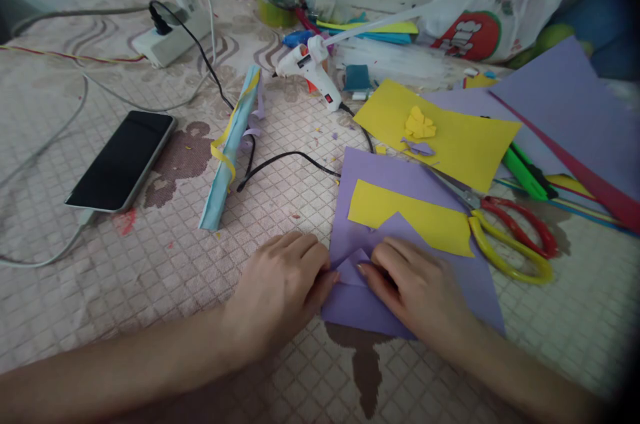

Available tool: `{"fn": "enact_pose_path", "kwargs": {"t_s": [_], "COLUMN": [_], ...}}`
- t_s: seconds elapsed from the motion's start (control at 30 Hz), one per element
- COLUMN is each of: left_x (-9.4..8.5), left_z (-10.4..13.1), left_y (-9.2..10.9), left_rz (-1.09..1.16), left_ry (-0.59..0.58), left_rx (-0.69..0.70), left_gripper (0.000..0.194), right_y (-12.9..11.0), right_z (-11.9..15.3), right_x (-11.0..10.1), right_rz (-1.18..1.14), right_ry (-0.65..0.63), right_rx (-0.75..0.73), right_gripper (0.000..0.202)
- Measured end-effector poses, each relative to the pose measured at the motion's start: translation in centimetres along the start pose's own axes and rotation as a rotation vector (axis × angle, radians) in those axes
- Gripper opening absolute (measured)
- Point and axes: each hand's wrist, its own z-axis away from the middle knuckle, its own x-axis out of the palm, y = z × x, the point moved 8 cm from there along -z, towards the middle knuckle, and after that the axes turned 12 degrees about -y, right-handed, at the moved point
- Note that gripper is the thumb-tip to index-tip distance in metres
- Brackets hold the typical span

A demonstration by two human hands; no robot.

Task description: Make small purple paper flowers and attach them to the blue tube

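Slip (353,271), purple, folded: between my two hands, over a purple sheet (377,171). Clock hours run from this slip, twelve toward the wall.

Left hand (285,281): at nine, thumb and forefinger pinching the slip's near-left edge; other fingers curled, pressed together.

Right hand (425,287): at three, thumb and forefinger pinching the slip's right side; remaining fingers bent inward, partly hidden from me.

Purple peak (399,227): at one, lying over the yellow strip (410,211); I cannot tell whether it joins the slip.

Scissors (515,234): between two and three, one handle red, one yellow, tips toward the yellow sheet (467,137).

Yellow sheet: at one, bearing a yellow cluster (420,124) and purple scraps (419,147).

Cutter (527,174): at two, green and black.

Glue gun (310,71): between eleven and twelve, white, its stick toward one.

Blue roll (233,151): at ten, yellow ribbon wound round it.

Phone (123,161): at ten, farther out, dark screen, cable attached.

Power strip (173,41): at eleven, plugs fitted.

Tape (277,6): at eleven, green.
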Motion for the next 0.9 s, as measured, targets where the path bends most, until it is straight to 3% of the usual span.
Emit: {"fn": "enact_pose_path", "kwargs": {"t_s": [0.9], "left_x": [-0.09], "left_z": [-0.32], "left_y": [0.53], "left_rz": [-0.111], "left_ry": [0.019], "left_rx": [0.031], "left_gripper": [0.015], "right_y": [-0.19], "right_z": [-0.34], "right_x": [-0.23], "right_rz": [0.052], "right_ry": [0.010], "right_rx": [0.006], "right_gripper": [0.033]}}
